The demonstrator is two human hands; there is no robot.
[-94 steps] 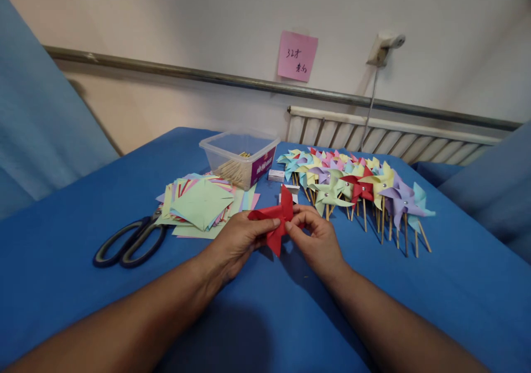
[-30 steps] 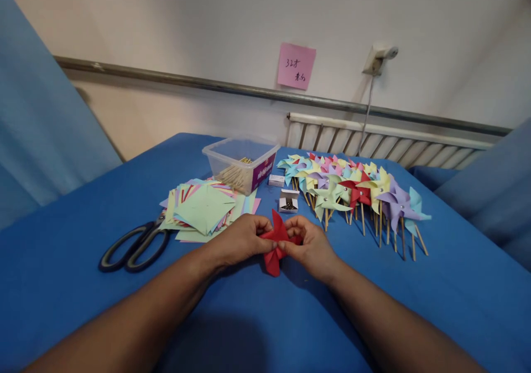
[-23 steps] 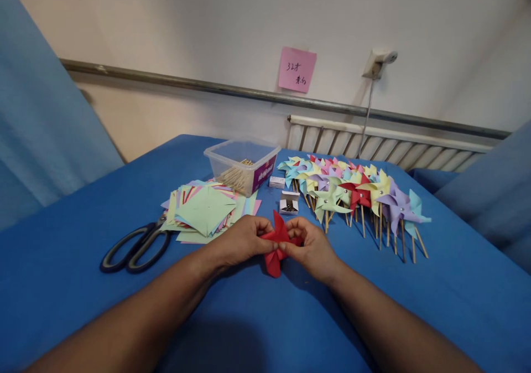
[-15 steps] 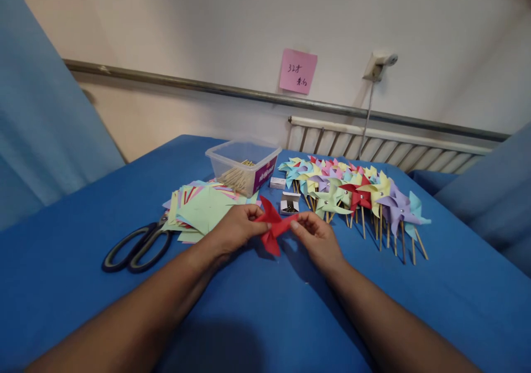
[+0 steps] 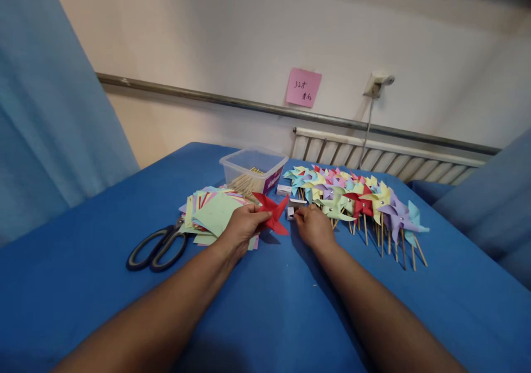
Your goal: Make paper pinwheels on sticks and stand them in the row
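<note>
Black scissors (image 5: 160, 245) lie left of the paper stack (image 5: 211, 215); over the stack's right edge the left hand (image 5: 240, 228) pinches a red paper pinwheel (image 5: 274, 213) between thumb and fingers. Just right of the pinwheel, the right hand (image 5: 313, 226) has fingertips curled onto a small white box (image 5: 292, 211); what they grip is hidden. Finished pinwheels (image 5: 357, 201) lie right of it, the plastic tub (image 5: 253, 168) behind the stack.

The wall (image 5: 215, 35) is plain and cream-white. A metal rail (image 5: 232, 102) runs along it. A pink sticky note (image 5: 303, 87) with handwriting is stuck above the rail, next to a white socket (image 5: 376, 83) with a cable. Below is a white radiator (image 5: 385, 154). A blue curtain (image 5: 50, 124) hangs at the left. A blue cloth (image 5: 83, 284) covers the table.
</note>
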